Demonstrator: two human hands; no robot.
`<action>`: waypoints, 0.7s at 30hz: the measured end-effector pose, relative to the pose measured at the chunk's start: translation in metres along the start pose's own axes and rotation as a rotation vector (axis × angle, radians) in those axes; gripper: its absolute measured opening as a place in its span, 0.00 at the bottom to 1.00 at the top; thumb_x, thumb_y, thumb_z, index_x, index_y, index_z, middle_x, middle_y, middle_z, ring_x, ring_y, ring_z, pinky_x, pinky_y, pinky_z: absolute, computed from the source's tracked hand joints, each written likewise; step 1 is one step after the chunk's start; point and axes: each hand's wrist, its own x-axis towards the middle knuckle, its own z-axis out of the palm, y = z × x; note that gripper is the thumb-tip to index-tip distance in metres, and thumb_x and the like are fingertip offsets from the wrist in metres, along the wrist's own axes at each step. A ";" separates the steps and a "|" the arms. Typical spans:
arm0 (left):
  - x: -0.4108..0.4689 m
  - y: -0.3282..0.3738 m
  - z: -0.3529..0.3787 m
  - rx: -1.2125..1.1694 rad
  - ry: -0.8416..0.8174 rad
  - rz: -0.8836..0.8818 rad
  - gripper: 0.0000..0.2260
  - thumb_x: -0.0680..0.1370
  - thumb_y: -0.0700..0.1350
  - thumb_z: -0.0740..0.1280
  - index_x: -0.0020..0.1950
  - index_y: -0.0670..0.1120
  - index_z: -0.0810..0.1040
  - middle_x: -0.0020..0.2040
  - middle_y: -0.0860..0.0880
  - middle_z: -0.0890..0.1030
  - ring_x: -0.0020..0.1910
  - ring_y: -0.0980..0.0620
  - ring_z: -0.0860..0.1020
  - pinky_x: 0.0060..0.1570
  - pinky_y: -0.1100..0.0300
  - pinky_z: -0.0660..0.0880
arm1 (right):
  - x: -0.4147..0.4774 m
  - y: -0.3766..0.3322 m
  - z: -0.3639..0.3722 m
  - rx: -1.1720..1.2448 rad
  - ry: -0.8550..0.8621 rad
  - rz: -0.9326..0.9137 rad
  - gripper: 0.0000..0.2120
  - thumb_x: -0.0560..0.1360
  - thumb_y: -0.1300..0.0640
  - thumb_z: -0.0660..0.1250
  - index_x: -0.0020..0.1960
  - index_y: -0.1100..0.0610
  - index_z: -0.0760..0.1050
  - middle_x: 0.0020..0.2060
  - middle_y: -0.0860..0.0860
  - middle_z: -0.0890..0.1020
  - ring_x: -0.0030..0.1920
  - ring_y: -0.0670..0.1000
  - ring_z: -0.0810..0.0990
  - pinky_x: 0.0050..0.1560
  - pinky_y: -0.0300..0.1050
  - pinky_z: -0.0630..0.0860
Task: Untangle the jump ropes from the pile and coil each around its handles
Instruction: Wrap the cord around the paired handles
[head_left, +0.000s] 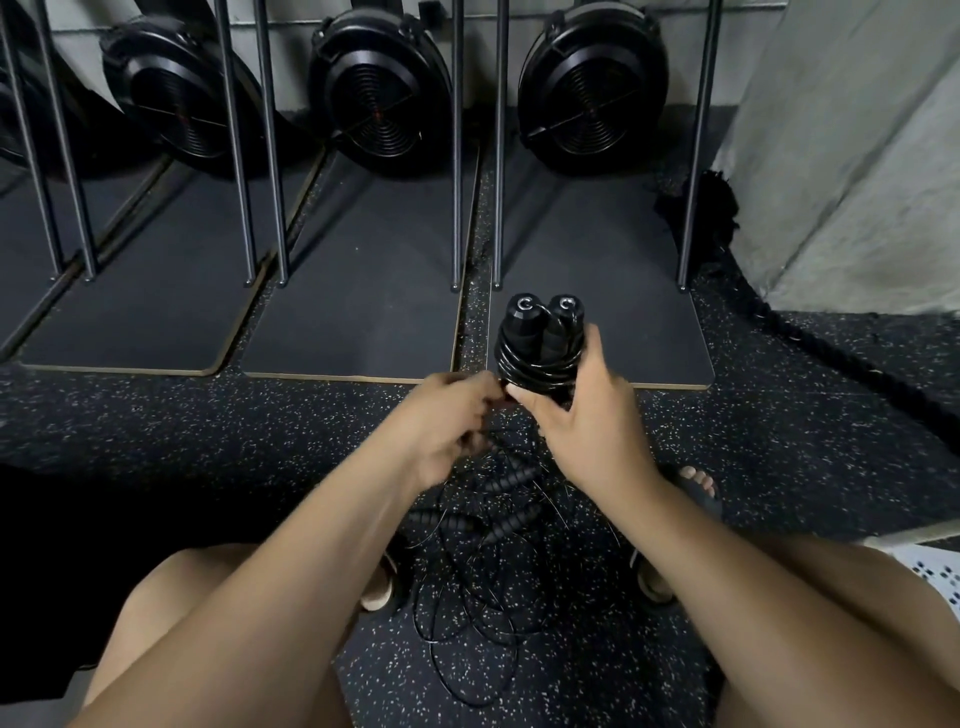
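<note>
Right grip clamps a coiled jump rope; left grip, just beside, pinches the same rope above the tangled pile.

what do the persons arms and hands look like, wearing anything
The left forearm and right forearm are bare, no sleeves in view. The left hand and right hand wear no gloves; no watch or bracelet shows. The left hand is blurred, so rings cannot be told.
</note>
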 end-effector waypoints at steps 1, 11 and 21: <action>0.000 0.003 -0.006 -0.064 -0.060 -0.080 0.06 0.81 0.40 0.68 0.46 0.41 0.82 0.28 0.55 0.65 0.25 0.57 0.61 0.28 0.63 0.63 | 0.000 -0.002 -0.001 0.024 -0.030 0.015 0.24 0.76 0.46 0.79 0.64 0.51 0.70 0.49 0.45 0.86 0.46 0.49 0.86 0.44 0.40 0.81; -0.008 -0.013 0.001 0.267 0.097 0.261 0.08 0.82 0.48 0.68 0.49 0.45 0.83 0.32 0.51 0.78 0.32 0.51 0.73 0.38 0.54 0.71 | -0.001 -0.005 0.001 0.181 -0.017 0.124 0.22 0.77 0.50 0.79 0.62 0.48 0.69 0.49 0.45 0.87 0.35 0.46 0.88 0.38 0.53 0.86; -0.018 -0.027 0.030 0.117 0.147 0.310 0.08 0.84 0.42 0.67 0.51 0.41 0.84 0.42 0.47 0.88 0.40 0.51 0.87 0.38 0.56 0.82 | -0.005 0.003 0.007 0.224 0.138 0.136 0.23 0.76 0.47 0.79 0.65 0.45 0.70 0.47 0.39 0.86 0.47 0.41 0.86 0.49 0.49 0.83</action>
